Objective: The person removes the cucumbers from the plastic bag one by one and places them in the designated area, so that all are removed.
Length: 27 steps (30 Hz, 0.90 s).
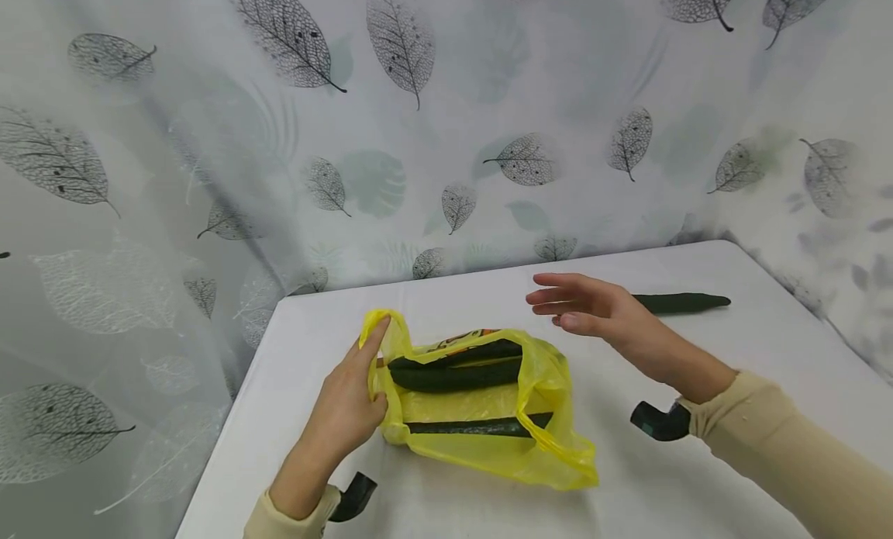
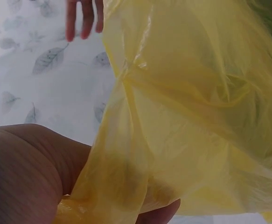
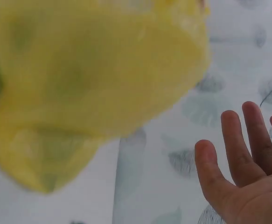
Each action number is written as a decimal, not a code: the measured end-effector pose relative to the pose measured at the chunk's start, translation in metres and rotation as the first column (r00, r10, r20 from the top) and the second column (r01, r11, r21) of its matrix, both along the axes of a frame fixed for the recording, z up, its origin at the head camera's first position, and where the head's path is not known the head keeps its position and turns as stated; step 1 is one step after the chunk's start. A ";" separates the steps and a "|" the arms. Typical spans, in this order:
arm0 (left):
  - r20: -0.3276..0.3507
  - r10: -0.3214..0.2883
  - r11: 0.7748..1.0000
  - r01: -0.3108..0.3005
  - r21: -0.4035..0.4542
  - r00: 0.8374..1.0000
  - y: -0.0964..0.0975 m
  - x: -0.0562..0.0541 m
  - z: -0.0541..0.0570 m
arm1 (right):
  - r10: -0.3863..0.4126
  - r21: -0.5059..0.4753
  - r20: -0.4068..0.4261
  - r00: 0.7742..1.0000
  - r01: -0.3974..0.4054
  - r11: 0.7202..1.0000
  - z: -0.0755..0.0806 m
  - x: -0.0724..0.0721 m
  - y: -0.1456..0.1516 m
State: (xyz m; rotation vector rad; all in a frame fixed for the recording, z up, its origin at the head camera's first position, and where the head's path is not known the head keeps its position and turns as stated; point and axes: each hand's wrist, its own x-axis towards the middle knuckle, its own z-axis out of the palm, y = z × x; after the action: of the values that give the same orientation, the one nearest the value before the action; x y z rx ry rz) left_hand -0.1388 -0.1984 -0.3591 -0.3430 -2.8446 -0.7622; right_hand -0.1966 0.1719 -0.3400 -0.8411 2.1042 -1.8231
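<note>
A yellow plastic bag (image 1: 481, 455) lies on the table with its mouth spread, and my left hand (image 1: 343, 411) grips its left edge. Inside are long dark green cucumbers, one (image 1: 456, 377) near the back and another cucumber (image 1: 467, 427) near the front. More dark green shows behind the first, partly covered by the bag. Fingers extended, my right hand (image 1: 607, 310) is raised to the right of the bag, holding nothing. Beyond its wrist lies a loose cucumber (image 1: 687, 303), its left end hidden. In the right wrist view the bag (image 3: 103, 84) is apart from the fingers (image 3: 238, 149).
The white table (image 1: 314, 322) stands against a leaf-patterned curtain (image 1: 474, 136) at the back and sides. A short black piece (image 1: 354, 498) is by the left wrist, and a similar black piece (image 1: 659, 421) by the right.
</note>
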 end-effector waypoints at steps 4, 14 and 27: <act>0.000 0.002 1.000 -0.002 0.000 1.000 -0.001 -0.001 0.000 | 0.120 -0.151 0.048 0.992 -0.112 0.982 0.011 0.006 -0.016; 0.005 0.001 1.000 -0.001 -0.006 1.000 -0.003 -0.001 0.000 | 0.331 -0.423 0.293 0.897 -0.189 0.886 0.031 0.008 -0.061; 0.040 -0.019 1.000 0.019 -0.002 0.999 -0.007 0.000 -0.001 | 0.315 -0.374 0.450 0.836 -0.144 0.916 0.014 0.014 -0.116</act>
State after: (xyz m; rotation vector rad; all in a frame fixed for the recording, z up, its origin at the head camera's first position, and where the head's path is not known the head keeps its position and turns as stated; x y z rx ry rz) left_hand -0.1390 -0.2052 -0.3600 -0.3590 -2.8842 -0.7773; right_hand -0.1831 0.0556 -0.3261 -0.5658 1.3389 -2.0096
